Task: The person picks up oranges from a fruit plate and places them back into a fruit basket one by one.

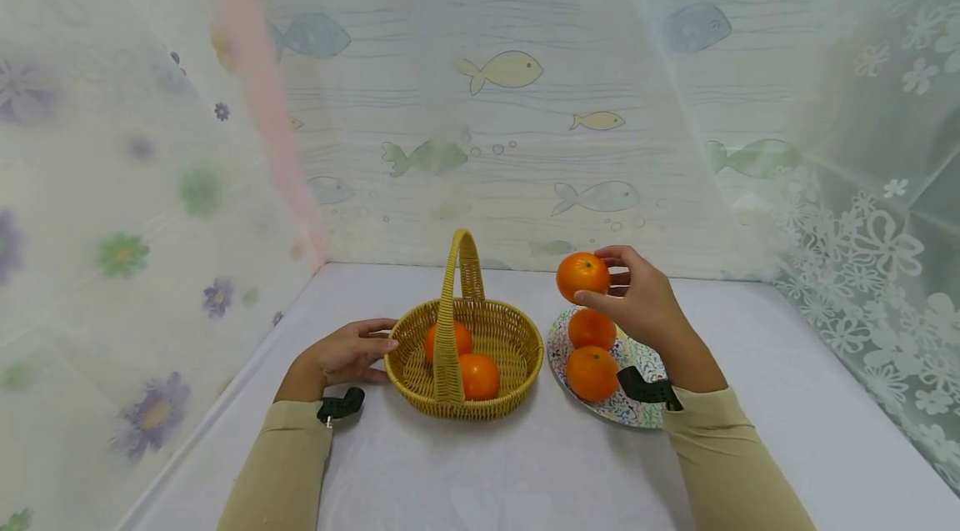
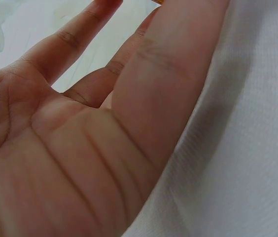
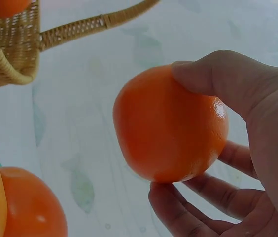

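Note:
My right hand [image 1: 641, 298] holds an orange [image 1: 582, 278] above the far part of a patterned plate [image 1: 637, 410]. In the right wrist view, the thumb lies on one side of this glossy orange [image 3: 168, 126] and fingertips touch its opposite side. Two more oranges lie on the plate, a far one [image 1: 592, 329] and a near one [image 1: 592, 374]. At the left side of a yellow wicker basket [image 1: 517, 339], my left hand [image 1: 348, 354] touches the rim with thumb and fingers extended. Inside the basket are two oranges, one [image 1: 480, 377] nearer me and one [image 1: 450, 341] partly behind the handle.
The basket's tall arched handle [image 1: 448, 331] stands up over its middle. A white cloth [image 1: 495, 464] covers the table. Hanging sheets with fish [image 1: 510, 70] and flowers [image 1: 153, 414] enclose the back and sides. A dark wrist strap [image 1: 341, 404] sits at my left cuff.

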{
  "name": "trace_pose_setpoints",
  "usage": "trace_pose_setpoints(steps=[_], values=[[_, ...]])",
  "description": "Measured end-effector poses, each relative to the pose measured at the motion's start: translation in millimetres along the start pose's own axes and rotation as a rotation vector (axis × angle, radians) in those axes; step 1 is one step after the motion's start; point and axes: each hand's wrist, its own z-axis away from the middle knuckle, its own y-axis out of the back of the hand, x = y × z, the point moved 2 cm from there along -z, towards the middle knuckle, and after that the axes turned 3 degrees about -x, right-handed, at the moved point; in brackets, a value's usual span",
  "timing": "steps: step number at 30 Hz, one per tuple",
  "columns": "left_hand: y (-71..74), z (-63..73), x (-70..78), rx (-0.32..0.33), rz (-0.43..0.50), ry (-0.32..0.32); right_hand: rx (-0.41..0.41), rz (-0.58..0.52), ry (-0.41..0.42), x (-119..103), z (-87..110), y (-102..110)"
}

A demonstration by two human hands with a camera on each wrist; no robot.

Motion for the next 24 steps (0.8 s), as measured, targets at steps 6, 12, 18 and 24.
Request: trace_pose_setpoints(steps=[6,12,18,24], values=[[-0.1,0.6,0.4,-0.008,0.000,-0.002,-0.016,0.011,0.034,-4,0.1,-7],[-0.8,0.8,1.0,-0.008,0.005,0.005,-0.038,0.012,0.042,-10,1.6,-14],[0.4,0.0,0.9,-0.016,0.009,0.003,-0.071,-0.002,0.063,-16,3.1,-22],[1.4,-0.3,-0.5,-0.021,0.011,0.000,-0.103,0.008,0.112,-20,4.4,-32]])
